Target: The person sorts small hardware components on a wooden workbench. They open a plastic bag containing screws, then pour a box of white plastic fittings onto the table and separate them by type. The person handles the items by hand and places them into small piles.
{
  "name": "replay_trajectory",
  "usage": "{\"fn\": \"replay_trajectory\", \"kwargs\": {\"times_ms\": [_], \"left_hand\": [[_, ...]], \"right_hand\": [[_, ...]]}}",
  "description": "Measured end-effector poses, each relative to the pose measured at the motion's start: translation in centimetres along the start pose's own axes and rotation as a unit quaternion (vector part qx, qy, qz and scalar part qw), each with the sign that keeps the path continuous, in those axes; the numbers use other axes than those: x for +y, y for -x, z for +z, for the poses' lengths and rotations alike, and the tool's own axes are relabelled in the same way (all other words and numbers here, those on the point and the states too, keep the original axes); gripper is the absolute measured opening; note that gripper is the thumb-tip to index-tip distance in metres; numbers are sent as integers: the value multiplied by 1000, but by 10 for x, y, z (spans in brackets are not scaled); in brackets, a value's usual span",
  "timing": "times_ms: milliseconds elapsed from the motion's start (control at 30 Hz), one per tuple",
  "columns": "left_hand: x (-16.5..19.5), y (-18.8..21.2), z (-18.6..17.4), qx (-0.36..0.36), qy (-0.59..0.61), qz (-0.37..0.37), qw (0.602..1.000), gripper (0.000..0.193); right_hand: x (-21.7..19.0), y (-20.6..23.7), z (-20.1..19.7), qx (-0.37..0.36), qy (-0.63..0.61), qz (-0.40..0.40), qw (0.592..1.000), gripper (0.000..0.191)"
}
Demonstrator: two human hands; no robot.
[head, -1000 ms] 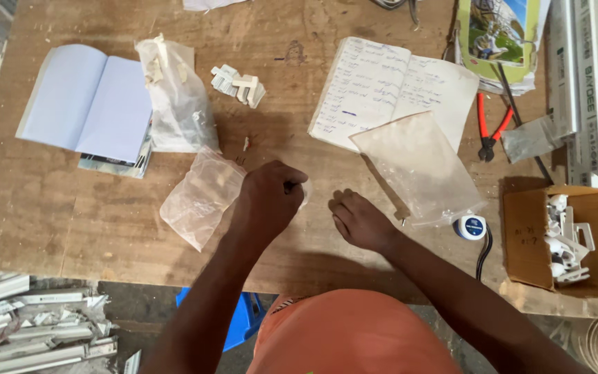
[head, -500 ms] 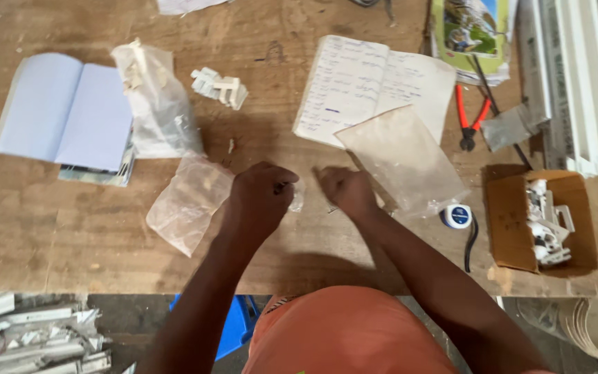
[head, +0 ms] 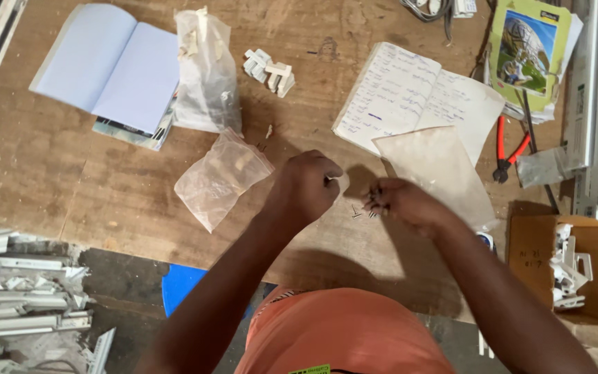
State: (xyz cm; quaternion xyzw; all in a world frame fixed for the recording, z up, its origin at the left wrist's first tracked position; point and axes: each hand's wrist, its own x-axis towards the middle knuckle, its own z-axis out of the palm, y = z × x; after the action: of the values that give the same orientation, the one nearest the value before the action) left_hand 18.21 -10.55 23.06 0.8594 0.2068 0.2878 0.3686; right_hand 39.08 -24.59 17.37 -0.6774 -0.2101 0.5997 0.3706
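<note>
Head view, looking straight down: the right hand (head: 399,203) pinches small dark screws (head: 375,196) between its fingertips, just above the wooden table (head: 64,180). A few more tiny screws (head: 360,212) lie loose on the wood right below it. The left hand (head: 307,185) is curled into a loose fist close beside it; what it grips, if anything, is hidden. Just left of that fist lies a small clear plastic bag (head: 219,179), with a taller bag (head: 205,73) behind it. White plastic clips (head: 269,70) sit farther back. An open written notebook (head: 417,104) lies beyond the right hand, a sheet of paper (head: 437,170) over its corner. Red pliers (head: 505,149) rest off to the right, near a cardboard box (head: 565,266) of white parts. A blank open book (head: 109,66) lies far left.
</note>
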Motion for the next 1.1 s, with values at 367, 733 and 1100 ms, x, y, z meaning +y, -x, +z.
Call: {"fn": "replay_trajectory", "kwargs": {"times_ms": [367, 733, 1100], "left_hand": [[17, -12, -2, -59, 16, -45, 997, 16], [15, -18, -7, -71, 20, -78, 994, 15], [17, -19, -6, -70, 8, -76, 995, 19]], "right_hand": [[-145, 86, 49, 64, 316, -97, 942, 15], [-173, 78, 62, 49, 451, -61, 889, 30], [-171, 78, 55, 49, 384, -88, 918, 20]]}}
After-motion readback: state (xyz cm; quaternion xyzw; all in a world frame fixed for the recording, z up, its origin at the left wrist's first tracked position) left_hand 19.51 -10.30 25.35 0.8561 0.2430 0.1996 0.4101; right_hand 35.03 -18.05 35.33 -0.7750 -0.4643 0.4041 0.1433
